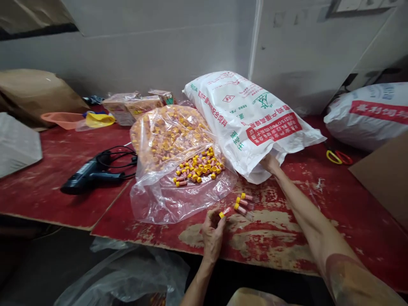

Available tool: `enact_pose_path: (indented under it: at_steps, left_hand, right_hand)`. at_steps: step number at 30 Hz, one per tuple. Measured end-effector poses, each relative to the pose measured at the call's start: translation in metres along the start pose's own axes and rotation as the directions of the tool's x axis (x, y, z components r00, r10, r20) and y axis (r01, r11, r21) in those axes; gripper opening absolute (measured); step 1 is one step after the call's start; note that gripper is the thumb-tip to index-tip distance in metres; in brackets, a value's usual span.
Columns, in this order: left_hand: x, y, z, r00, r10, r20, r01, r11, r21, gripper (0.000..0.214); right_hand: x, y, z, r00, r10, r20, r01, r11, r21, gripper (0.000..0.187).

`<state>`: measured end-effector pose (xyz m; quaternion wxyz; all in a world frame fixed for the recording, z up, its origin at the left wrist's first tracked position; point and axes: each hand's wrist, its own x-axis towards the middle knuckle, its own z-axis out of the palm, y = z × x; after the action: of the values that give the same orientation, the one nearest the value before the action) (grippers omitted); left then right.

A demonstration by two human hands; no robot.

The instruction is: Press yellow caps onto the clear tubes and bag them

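Observation:
My left hand (213, 233) is at the table's front edge, thumb and fingers closed on a small clear tube (226, 211) with a yellow cap and pinkish filling. Just right of it, several similar capped tubes (241, 208) lie on the red tabletop. My right hand (269, 163) reaches into the mouth of a white woven sack (242, 114) with red and green printing; its fingers are hidden inside. Left of the sack, a large clear plastic bag (153, 208) lies open, full of yellow-capped tubes (204, 165), some spilling onto its front flap.
A dark heat gun (92, 172) with a coiled cord lies on the left. Behind it are an orange scoop (62, 120) and wrapped boxes (137, 106). Scissors (338, 157) and a second sack (369, 114) are at right. Below the table edge hangs a clear bag (134, 272).

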<state>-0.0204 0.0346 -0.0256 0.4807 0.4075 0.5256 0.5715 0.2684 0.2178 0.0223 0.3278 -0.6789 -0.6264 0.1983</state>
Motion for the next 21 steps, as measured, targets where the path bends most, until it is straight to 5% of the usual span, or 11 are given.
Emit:
enact_pose_path:
  at_steps: [3, 6, 12, 16, 21]
  left_hand:
    - [0.003, 0.001, 0.000, 1.000, -0.006, -0.014, 0.006, 0.999, -0.037, 0.035]
    - [0.000, 0.005, 0.006, 0.998, -0.059, 0.035, 0.062, 0.994, -0.093, 0.035]
    - [-0.019, 0.021, 0.029, 0.962, -0.171, 0.211, 0.202, 0.970, -0.133, 0.031]
    - [-0.028, 0.027, 0.032, 0.961, -0.178, 0.210, 0.214, 0.964, -0.159, 0.028]
    - [-0.030, 0.032, 0.025, 0.972, -0.135, 0.191, 0.163, 0.977, -0.139, 0.025]
  right_hand:
    - [-0.036, 0.007, -0.016, 0.999, 0.021, 0.029, -0.022, 0.998, 0.052, 0.042]
    - [-0.088, 0.004, -0.024, 0.995, -0.028, 0.096, 0.001, 0.962, 0.273, 0.035]
    - [-0.171, -0.024, -0.008, 0.991, -0.031, 0.132, -0.055, 0.801, 0.596, 0.032]
    - [-0.194, -0.037, 0.002, 0.964, -0.141, 0.226, 0.008, 0.862, 0.507, 0.044]
    - [-0.204, -0.045, -0.007, 0.857, -0.342, 0.386, 0.302, 0.940, 0.161, 0.059]
